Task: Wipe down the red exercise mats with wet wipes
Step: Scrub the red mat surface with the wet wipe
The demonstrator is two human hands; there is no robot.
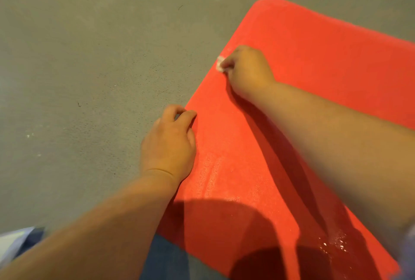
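**On the grey floor, a wipe works the mat's edge**

Across the floor (89, 55) lies a red mat (303, 77), running from the upper middle down to the lower right, with one rounded corner at the top. Wet streaks shine on the mat near the bottom right. Both forearms are bare. Left hand (168, 142) rests at the mat's left edge, fingers curled over it, holding nothing else. Right hand (246, 70) is further up, fist closed around a small white wipe (220, 64) that is pressed onto the mat just inside that same edge.
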